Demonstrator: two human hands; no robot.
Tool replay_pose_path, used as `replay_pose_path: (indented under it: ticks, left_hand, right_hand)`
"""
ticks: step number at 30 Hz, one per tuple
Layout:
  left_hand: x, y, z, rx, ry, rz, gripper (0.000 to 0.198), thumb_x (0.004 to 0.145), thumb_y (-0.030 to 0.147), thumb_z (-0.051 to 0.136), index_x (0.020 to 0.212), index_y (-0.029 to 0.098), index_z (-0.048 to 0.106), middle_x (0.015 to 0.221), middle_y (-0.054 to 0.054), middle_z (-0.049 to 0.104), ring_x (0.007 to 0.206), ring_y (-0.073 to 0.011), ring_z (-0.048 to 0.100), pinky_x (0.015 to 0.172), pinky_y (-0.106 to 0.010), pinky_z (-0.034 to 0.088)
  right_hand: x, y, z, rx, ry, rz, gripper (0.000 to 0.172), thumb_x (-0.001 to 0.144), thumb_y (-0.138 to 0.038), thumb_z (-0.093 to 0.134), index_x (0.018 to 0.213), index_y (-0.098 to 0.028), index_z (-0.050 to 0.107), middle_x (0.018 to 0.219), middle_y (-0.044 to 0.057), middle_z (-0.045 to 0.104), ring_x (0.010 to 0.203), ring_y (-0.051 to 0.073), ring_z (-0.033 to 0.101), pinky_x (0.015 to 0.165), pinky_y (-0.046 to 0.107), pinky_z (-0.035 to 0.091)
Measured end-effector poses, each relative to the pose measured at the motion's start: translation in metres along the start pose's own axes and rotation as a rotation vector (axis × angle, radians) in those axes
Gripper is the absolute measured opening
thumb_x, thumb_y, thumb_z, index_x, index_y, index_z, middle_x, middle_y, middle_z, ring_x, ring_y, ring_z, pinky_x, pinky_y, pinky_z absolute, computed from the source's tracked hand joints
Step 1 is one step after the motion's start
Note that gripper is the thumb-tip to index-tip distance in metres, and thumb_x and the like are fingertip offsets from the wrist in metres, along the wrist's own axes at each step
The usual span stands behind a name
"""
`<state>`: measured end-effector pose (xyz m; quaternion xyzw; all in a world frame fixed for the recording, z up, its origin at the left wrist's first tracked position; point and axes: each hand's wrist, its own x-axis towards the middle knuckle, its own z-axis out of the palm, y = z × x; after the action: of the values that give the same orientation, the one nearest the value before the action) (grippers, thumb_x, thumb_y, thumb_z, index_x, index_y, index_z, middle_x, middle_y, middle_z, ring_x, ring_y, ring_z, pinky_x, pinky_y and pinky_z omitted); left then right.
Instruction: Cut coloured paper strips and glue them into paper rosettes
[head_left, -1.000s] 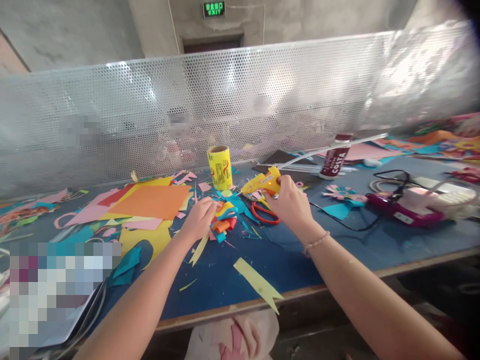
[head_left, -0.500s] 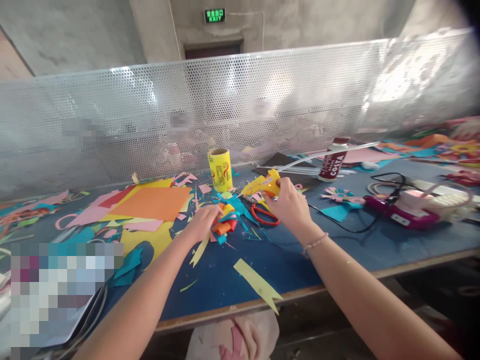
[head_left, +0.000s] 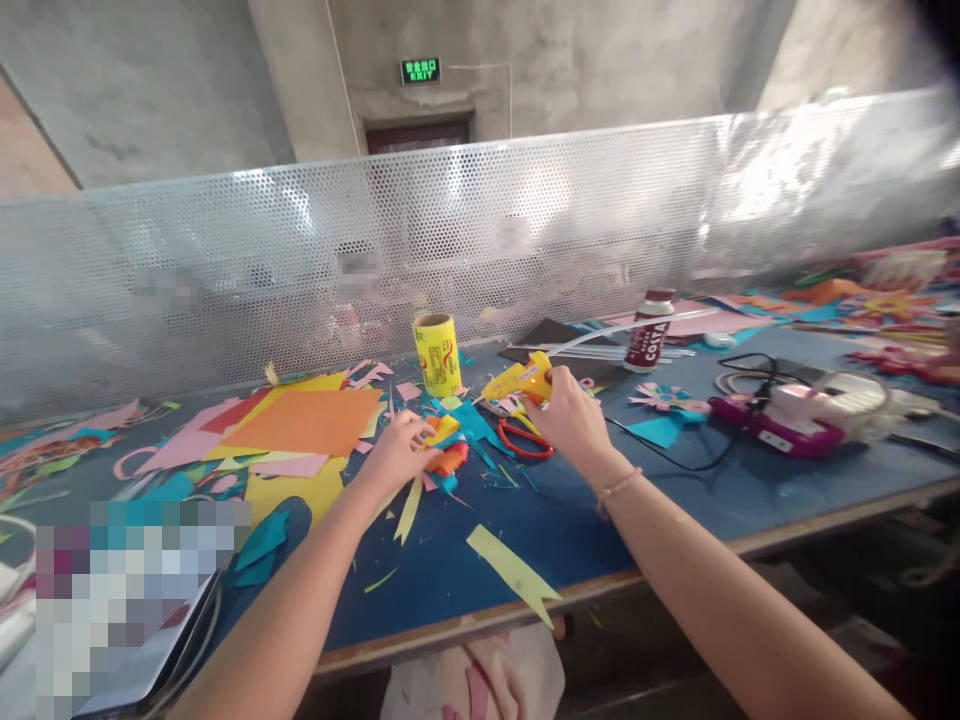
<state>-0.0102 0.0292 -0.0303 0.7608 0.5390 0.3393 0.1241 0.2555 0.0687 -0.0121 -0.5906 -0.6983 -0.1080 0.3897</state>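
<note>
My left hand (head_left: 405, 447) is closed at the edge of a small bundle of looped paper strips (head_left: 448, 455), orange, yellow and blue. Its fingertips partly cover the bundle. My right hand (head_left: 574, 415) is wrapped round the handle of a yellow hot glue gun (head_left: 517, 380), whose nozzle points left, above and to the right of the bundle. A clear glue stick (head_left: 600, 330) sticks out of the gun's back. Below the gun lie red-handled scissors (head_left: 526, 440) among blue paper scraps. A yellow cardboard tube with printing (head_left: 436, 355) stands upright just behind.
Coloured paper sheets (head_left: 300, 425) spread on the left, with a pixelated device (head_left: 127, 610) nearer me. A pale yellow notched strip (head_left: 512, 568) reaches the front edge. To the right are a COSTA bottle (head_left: 649, 335), a paper flower (head_left: 670, 397) and a purple power strip (head_left: 780, 428) with cables.
The view has tilted up slightly. The paper bundle has turned in my left hand, showing more yellow and orange on top. My right hand still holds the glue gun close by.
</note>
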Motion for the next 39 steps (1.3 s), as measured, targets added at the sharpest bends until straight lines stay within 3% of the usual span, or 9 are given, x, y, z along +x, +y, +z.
replay_pose_path:
  ticks: [7, 11, 14, 17, 20, 23, 28, 32, 39]
  left_hand:
    - [-0.007, 0.011, -0.002, 0.053, -0.206, 0.053, 0.025, 0.083, 0.024, 0.046, 0.086, 0.019, 0.07, 0.092, -0.009, 0.06, 0.086, -0.0197, 0.057, 0.08, -0.035, 0.047]
    - [-0.012, 0.026, -0.013, 0.05, -0.312, 0.0, 0.036, 0.087, 0.039, 0.041, 0.097, 0.02, 0.069, 0.1, -0.01, 0.057, 0.094, -0.0225, 0.057, 0.085, -0.036, 0.046]
    - [-0.017, 0.035, -0.016, 0.151, -0.372, 0.022, 0.059, 0.072, 0.061, 0.057, 0.112, 0.017, 0.062, 0.111, -0.014, 0.052, 0.105, -0.0291, 0.053, 0.091, -0.042, 0.043]
    - [-0.021, 0.039, -0.012, 0.228, -0.349, -0.018, 0.086, 0.055, 0.068, 0.068, 0.122, 0.016, 0.053, 0.12, -0.017, 0.048, 0.112, -0.0349, 0.049, 0.093, -0.047, 0.041]
    - [-0.02, 0.034, -0.007, 0.126, -0.23, -0.038, 0.066, 0.071, 0.065, 0.057, 0.12, 0.02, 0.054, 0.117, -0.015, 0.052, 0.111, -0.0308, 0.051, 0.092, -0.044, 0.042]
    - [-0.01, 0.022, -0.001, 0.006, -0.099, -0.039, 0.04, 0.088, 0.05, 0.039, 0.102, 0.021, 0.062, 0.105, -0.011, 0.059, 0.101, -0.0235, 0.056, 0.089, -0.039, 0.044]
    - [0.008, 0.006, 0.013, 0.013, -0.013, -0.077, 0.024, 0.081, 0.035, 0.055, 0.094, 0.016, 0.065, 0.096, -0.01, 0.06, 0.081, -0.0185, 0.059, 0.077, -0.034, 0.049]
    - [0.012, 0.005, 0.018, -0.013, 0.014, -0.041, 0.025, 0.077, 0.038, 0.062, 0.09, 0.017, 0.067, 0.09, -0.008, 0.062, 0.073, -0.0171, 0.057, 0.071, -0.032, 0.049]
    - [0.013, 0.005, 0.012, 0.011, -0.056, 0.008, 0.023, 0.082, 0.03, 0.049, 0.067, 0.018, 0.064, 0.071, -0.005, 0.061, 0.069, -0.0175, 0.056, 0.065, -0.03, 0.042]
  right_hand:
    - [0.0, -0.004, -0.001, 0.032, -0.039, 0.005, 0.028, 0.08, -0.04, 0.054, 0.092, -0.019, 0.042, 0.09, 0.01, 0.061, 0.079, 0.024, 0.061, 0.061, 0.031, 0.04]
    - [0.0, -0.004, -0.002, 0.035, -0.059, 0.019, 0.028, 0.08, -0.04, 0.055, 0.094, -0.019, 0.042, 0.088, 0.01, 0.062, 0.08, 0.024, 0.062, 0.06, 0.03, 0.04]
    - [0.0, -0.004, -0.001, 0.028, -0.061, 0.022, 0.03, 0.079, -0.04, 0.055, 0.095, -0.018, 0.042, 0.089, 0.01, 0.062, 0.079, 0.024, 0.062, 0.06, 0.03, 0.04]
    - [-0.002, -0.004, 0.001, 0.029, -0.02, -0.011, 0.031, 0.079, -0.042, 0.054, 0.095, -0.018, 0.043, 0.087, 0.01, 0.062, 0.077, 0.024, 0.062, 0.059, 0.03, 0.04]
    - [-0.005, -0.007, 0.004, 0.024, 0.003, -0.077, 0.033, 0.079, -0.044, 0.052, 0.096, -0.018, 0.044, 0.088, 0.011, 0.062, 0.077, 0.025, 0.061, 0.058, 0.031, 0.04]
    - [-0.009, -0.012, 0.006, -0.001, -0.026, -0.154, 0.033, 0.078, -0.044, 0.052, 0.096, -0.018, 0.044, 0.088, 0.011, 0.061, 0.077, 0.025, 0.061, 0.06, 0.032, 0.041]
    - [-0.014, -0.016, 0.007, -0.04, -0.021, -0.274, 0.031, 0.078, -0.04, 0.053, 0.097, -0.016, 0.045, 0.09, 0.011, 0.061, 0.081, 0.025, 0.061, 0.064, 0.033, 0.044]
    - [-0.016, -0.016, 0.007, -0.083, 0.005, -0.362, 0.028, 0.078, -0.032, 0.051, 0.1, -0.015, 0.047, 0.091, 0.012, 0.061, 0.086, 0.025, 0.061, 0.067, 0.032, 0.044]
    - [-0.02, -0.026, 0.004, -0.121, 0.012, -0.494, 0.021, 0.084, -0.03, 0.049, 0.099, -0.015, 0.052, 0.102, 0.017, 0.062, 0.095, 0.027, 0.059, 0.077, 0.035, 0.045]
